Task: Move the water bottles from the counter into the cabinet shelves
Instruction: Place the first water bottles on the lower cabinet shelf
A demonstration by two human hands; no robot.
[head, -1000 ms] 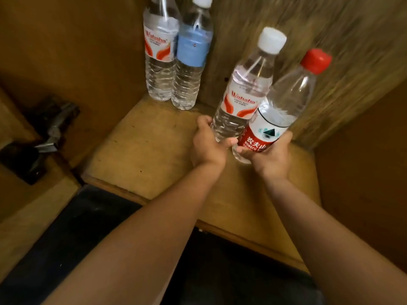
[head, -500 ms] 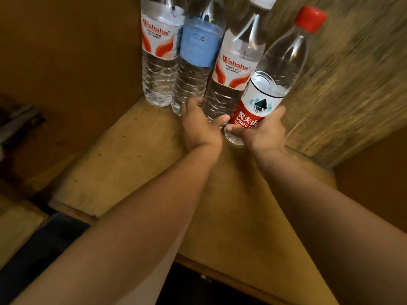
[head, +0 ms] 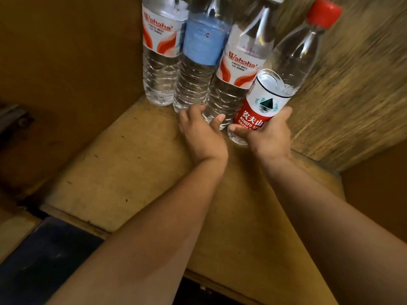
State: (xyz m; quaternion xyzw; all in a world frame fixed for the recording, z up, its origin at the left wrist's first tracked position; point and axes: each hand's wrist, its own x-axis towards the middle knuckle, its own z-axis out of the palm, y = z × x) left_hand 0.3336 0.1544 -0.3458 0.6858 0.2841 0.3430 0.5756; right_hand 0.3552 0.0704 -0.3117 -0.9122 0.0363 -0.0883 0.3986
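2 bare forearms reach from the near edge across a wooden shelf (head: 136, 177) toward a row of 4 water bottles at its back. The left hand (head: 201, 133) curls its fingers and thumb round the base of a bottle (head: 237, 71) whose white label reads "Wahaha" in red, with smaller print "PURIFIED WATER FOR DRINKING"; this bottle stands on the shelf, leaning slightly right. Just right of that Wahaha bottle, the right hand (head: 269, 137) grips the bottom of a red-capped bottle (head: 277, 84), tilted to the right, its red and white label showing a green mountain mark, Chinese characters and "NONGFU SP", the rest covered by the thumb. Whether its base touches the shelf cannot be told. Left of the held Wahaha bottle, touching it, stands a bottle with a blue label (head: 201, 53), its writing too blurred to read. Farthest left, by the cabinet's side wall (head: 72, 51), stands a second Wahaha bottle (head: 159, 51), same label.
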